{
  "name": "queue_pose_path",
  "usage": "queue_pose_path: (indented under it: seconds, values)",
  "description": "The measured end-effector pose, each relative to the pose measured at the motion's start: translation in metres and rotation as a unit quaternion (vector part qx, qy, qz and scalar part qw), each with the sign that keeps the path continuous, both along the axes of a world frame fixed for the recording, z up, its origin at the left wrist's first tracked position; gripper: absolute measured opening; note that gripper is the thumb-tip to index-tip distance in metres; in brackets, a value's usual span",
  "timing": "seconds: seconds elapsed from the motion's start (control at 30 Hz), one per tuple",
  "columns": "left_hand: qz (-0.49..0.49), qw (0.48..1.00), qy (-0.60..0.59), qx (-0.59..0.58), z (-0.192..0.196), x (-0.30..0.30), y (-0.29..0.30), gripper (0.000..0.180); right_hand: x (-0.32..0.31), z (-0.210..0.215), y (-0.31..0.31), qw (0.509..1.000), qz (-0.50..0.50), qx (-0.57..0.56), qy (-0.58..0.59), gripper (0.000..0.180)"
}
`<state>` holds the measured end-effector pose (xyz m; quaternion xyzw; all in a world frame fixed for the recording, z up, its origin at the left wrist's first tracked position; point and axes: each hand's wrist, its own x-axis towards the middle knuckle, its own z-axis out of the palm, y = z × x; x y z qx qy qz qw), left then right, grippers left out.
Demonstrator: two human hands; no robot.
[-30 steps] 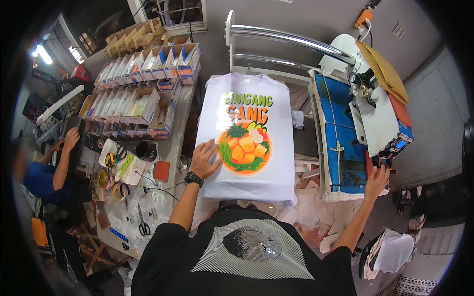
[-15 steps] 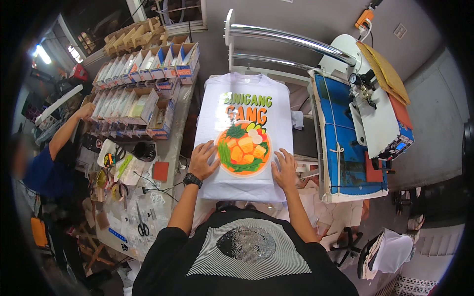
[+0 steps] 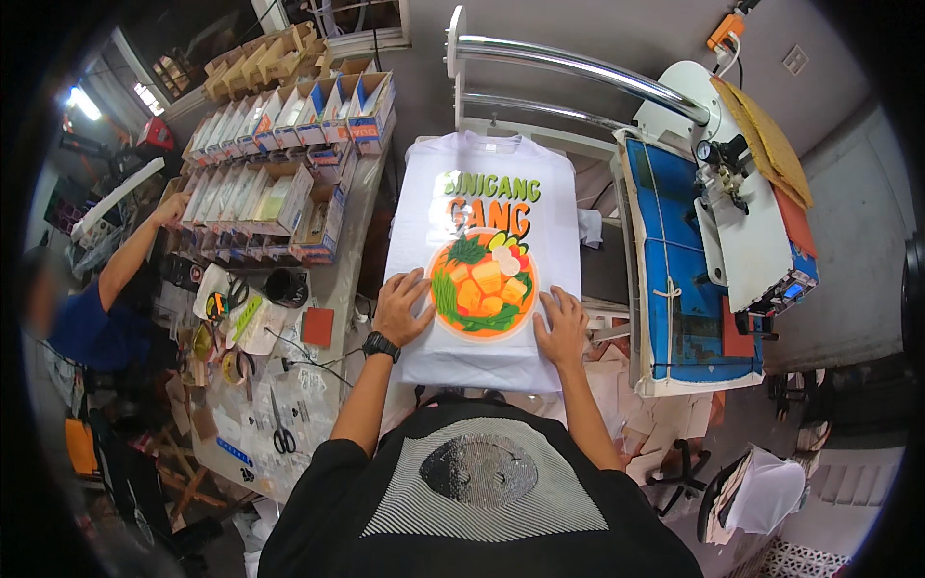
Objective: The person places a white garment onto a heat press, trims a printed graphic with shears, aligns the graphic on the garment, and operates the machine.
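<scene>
A white T-shirt lies spread out in front of me, its collar at the far end. Its front carries green and orange lettering above a picture of a bowl of food. A glossy sheen shows over part of the lettering. My left hand rests on the shirt at the bowl's left edge, fingers spread. On the other side, my right hand lies with fingers apart on the fabric, just right of the bowl. Neither hand holds anything. The support under the shirt is mostly hidden.
Right of the shirt stands a heat press with a blue bed. The left table holds boxes of packets, scissors and a red square. A co-worker's hand reaches toward the boxes.
The whole view has shifted slightly, so things sit a little higher and farther right. Both my hands stay in about the same places on the shirt.
</scene>
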<state>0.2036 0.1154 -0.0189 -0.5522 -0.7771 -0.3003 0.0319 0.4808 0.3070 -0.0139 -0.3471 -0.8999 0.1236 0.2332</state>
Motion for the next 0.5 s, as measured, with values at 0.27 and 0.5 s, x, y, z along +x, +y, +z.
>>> queue_pose_path:
  seconds: [0.27, 0.5]
  values:
    - [0.001, 1.0, 0.007, -0.007, 0.0015, -0.0008, -0.0008, 0.045, -0.0002, -0.0011, -0.0008, 1.0, -0.001, 0.007, -0.008, 0.043]
    - [-0.002, 1.0, -0.013, 0.001, 0.0012, -0.002, 0.0019, 0.047, 0.0043, -0.0002, 0.0026, 0.996, 0.0, -0.025, 0.081, 0.037]
